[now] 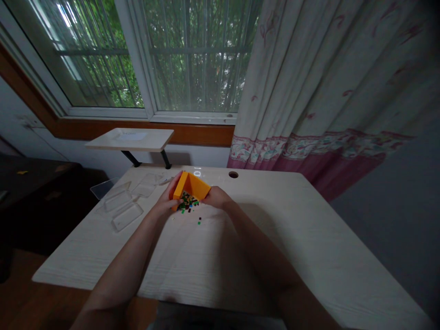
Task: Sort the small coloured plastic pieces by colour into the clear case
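Observation:
Both my hands hold an orange box point(191, 185) tilted over the white table point(302, 238), its opening facing down toward me. My left hand point(165, 204) grips its left side, fingers closed on the edge. My right hand point(216, 197) grips its right side. Small coloured pieces point(187, 202), mostly green, dark and orange, spill from the box into a little heap under it. A few stray pieces point(199, 222) lie on the table just in front of the heap.
Several clear plastic trays point(126, 215) lie on the table to the left. A small white shelf point(132, 139) on black brackets sits below the window. A round cable hole point(233, 174) is in the table's far edge. A curtain point(326, 91) hangs at right.

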`<state>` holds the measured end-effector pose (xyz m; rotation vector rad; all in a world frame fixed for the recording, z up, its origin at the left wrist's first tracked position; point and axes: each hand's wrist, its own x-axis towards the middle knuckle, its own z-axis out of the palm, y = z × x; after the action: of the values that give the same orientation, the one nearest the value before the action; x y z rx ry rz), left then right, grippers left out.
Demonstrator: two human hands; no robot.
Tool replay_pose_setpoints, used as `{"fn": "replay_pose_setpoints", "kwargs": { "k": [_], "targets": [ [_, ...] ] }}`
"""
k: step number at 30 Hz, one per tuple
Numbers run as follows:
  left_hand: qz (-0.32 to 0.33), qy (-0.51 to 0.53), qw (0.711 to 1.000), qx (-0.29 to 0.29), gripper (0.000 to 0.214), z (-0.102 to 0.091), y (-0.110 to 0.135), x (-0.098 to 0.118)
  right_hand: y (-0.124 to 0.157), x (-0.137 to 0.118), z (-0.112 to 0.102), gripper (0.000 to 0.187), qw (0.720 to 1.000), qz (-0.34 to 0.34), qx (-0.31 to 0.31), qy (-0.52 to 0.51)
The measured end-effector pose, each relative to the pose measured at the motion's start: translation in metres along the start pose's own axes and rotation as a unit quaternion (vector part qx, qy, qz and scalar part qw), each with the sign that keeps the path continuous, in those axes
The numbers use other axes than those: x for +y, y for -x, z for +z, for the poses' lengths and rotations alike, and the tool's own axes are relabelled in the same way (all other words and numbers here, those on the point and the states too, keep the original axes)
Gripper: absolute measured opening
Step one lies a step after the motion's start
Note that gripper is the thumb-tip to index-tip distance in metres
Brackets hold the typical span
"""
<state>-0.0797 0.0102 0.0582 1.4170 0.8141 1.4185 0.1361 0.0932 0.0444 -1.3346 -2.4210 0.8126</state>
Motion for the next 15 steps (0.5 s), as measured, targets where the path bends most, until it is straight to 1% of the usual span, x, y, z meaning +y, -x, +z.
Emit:
{"fn": "replay_pose_setpoints", "kwargs": {
  "k": [3, 6, 8, 12, 13, 15],
  "targets": [
    [-0.009, 0.039, 0.999, 0.015, 0.092, -0.001, -0.001, -0.001, 0.001, -0.004, -0.006, 0.023, 1.000, -0.007, 0.003, 0.007],
    [-0.011, 0.093, 0.994, 0.051, 0.092, -0.003, -0.002, 0.000, 0.003, -0.007, -0.015, 0.016, 1.000, -0.011, 0.017, 0.006],
    [-0.005, 0.127, 0.989, 0.075, 0.092, -0.003, -0.002, 0.004, 0.005, -0.008, -0.022, 0.017, 0.998, -0.029, 0.047, -0.002],
    [-0.013, 0.210, 0.972, 0.101, 0.088, -0.001, -0.001, 0.013, 0.010, -0.014, -0.034, 0.024, 0.985, -0.107, 0.130, -0.041],
    [-0.013, 0.234, 0.966, 0.107, 0.086, 0.000, -0.001, 0.015, 0.011, -0.015, -0.036, 0.025, 0.981, -0.116, 0.146, -0.057],
    [-0.008, 0.287, 0.951, 0.118, 0.081, 0.001, 0.000, 0.015, 0.013, -0.017, -0.038, 0.027, 0.975, -0.111, 0.165, -0.101]
  ]
}}
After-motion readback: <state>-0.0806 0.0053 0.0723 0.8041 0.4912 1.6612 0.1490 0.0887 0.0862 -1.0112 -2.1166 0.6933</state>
